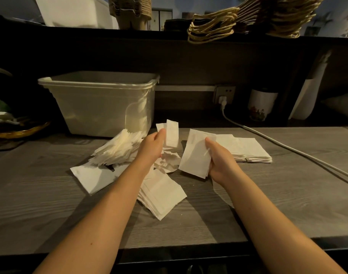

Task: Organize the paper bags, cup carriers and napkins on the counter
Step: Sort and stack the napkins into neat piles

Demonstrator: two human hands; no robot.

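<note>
White paper napkins lie scattered over the grey wooden counter. My left hand pinches a folded napkin and holds it above a crumpled napkin. My right hand grips a thin sheaf of flat napkins, thumb on top. A fanned heap of napkins lies to the left. A neat stack of napkins lies behind my right hand. Another skewed stack sits between my forearms, and a single napkin lies at the left. Paper bags with rope handles lie on the upper shelf.
A translucent plastic bin stands at the back left of the counter. A white cable runs from a wall socket across the right side. A white patterned cup stands at the back right. A gold-rimmed dish sits far left.
</note>
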